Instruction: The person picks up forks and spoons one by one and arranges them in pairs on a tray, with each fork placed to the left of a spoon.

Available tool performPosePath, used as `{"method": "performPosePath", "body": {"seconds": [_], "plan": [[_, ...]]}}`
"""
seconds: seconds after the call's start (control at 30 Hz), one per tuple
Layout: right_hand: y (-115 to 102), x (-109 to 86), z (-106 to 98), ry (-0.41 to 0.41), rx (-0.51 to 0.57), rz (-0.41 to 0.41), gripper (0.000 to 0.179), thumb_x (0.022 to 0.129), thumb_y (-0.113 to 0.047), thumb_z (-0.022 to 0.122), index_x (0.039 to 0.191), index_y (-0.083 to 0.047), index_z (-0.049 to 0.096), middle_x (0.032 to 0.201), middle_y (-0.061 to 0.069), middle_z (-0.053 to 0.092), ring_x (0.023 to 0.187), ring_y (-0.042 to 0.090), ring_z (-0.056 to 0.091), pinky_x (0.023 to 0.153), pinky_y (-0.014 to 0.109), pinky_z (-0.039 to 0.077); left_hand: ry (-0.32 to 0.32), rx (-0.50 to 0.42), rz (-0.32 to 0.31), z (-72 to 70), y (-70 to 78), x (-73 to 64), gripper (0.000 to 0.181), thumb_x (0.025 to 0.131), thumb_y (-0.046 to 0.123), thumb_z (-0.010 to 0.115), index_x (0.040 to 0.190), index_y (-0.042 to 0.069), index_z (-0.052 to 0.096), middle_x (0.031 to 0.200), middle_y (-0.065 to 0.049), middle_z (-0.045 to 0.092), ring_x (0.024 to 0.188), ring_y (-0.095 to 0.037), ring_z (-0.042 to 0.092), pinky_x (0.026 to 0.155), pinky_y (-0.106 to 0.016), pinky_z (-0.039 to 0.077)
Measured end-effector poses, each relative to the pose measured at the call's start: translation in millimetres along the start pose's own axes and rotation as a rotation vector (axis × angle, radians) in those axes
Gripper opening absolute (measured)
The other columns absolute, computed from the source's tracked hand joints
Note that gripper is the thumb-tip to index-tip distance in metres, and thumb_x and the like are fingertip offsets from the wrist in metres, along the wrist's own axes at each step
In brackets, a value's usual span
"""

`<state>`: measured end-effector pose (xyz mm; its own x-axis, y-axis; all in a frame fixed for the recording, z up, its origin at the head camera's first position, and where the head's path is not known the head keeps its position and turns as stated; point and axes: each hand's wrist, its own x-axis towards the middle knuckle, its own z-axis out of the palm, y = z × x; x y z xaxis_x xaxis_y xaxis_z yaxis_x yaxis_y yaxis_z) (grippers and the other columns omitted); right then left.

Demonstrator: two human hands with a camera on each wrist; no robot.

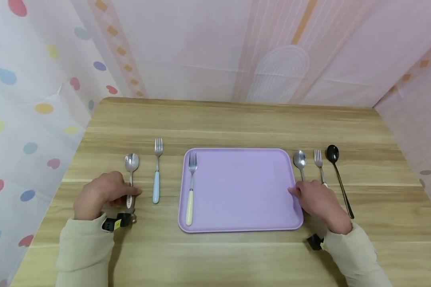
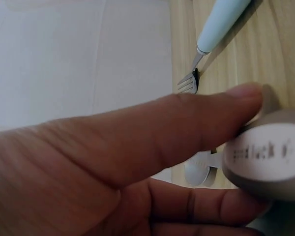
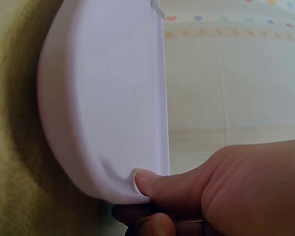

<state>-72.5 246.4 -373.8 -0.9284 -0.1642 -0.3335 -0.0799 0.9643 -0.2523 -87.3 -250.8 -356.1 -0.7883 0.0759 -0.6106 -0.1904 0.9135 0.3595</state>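
On the left, my left hand (image 1: 105,190) is at the handle of a silver spoon (image 1: 131,162). In the left wrist view the thumb and fingers lie on either side of its grey handle end (image 2: 265,152), pinching it. My right hand (image 1: 317,199) grips the right rim of a lilac tray (image 1: 244,191). Its thumb is over the rim and its fingers are under it, as the right wrist view shows. A fork with a cream handle (image 1: 189,207) lies along the tray's left side. Between the spoon and the tray lies a fork with a light blue handle (image 1: 156,187).
Right of the tray lie a silver spoon (image 1: 299,159), a small fork (image 1: 319,159) and a long black spoon (image 1: 333,154). The right hand hides parts of the first two. Patterned curtains (image 1: 201,52) hang behind and beside the wooden table (image 1: 237,123).
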Motion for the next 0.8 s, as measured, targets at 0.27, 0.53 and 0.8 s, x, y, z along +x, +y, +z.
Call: {"method": "performPosePath", "body": {"seconds": [0.27, 0.53, 0.8], "plan": [[0.1, -0.3, -0.1, 0.011, -0.004, -0.007, 0.024, 0.097, -0.024, 0.053, 0.083, -0.007, 0.062, 0.063, 0.004, 0.049, 0.060, 0.021, 0.049, 0.052, 0.034, 0.038, -0.024, -0.006, 0.061, 2.4, -0.3, 1.3, 0.035, 0.087, 0.028, 0.063, 0.059, 0.008, 0.059, 0.053, 0.001, 0.050, 0.049, -0.012, 0.046, 0.052, -0.029, 0.038], [-0.8, -1.8, 0.5, 0.014, -0.005, -0.013, 0.024, 0.097, -0.024, 0.055, 0.084, -0.006, 0.063, 0.063, 0.003, 0.049, 0.060, 0.021, 0.049, 0.052, 0.035, 0.038, -0.012, 0.011, 0.068, 2.1, 2.1, 2.5, 0.033, 0.089, 0.027, 0.060, 0.060, 0.010, 0.056, 0.054, 0.001, 0.049, 0.051, -0.013, 0.046, 0.051, -0.029, 0.037], [0.0, -1.2, 0.4, 0.018, -0.004, -0.016, 0.024, 0.097, -0.024, 0.054, 0.085, -0.006, 0.064, 0.063, 0.003, 0.049, 0.059, 0.020, 0.048, 0.051, 0.034, 0.038, 0.044, -0.014, 0.110, 1.6, 5.2, 3.0, 0.025, 0.089, 0.023, 0.059, 0.070, 0.007, 0.057, 0.055, 0.000, 0.052, 0.051, -0.014, 0.049, 0.049, -0.030, 0.039]]}}
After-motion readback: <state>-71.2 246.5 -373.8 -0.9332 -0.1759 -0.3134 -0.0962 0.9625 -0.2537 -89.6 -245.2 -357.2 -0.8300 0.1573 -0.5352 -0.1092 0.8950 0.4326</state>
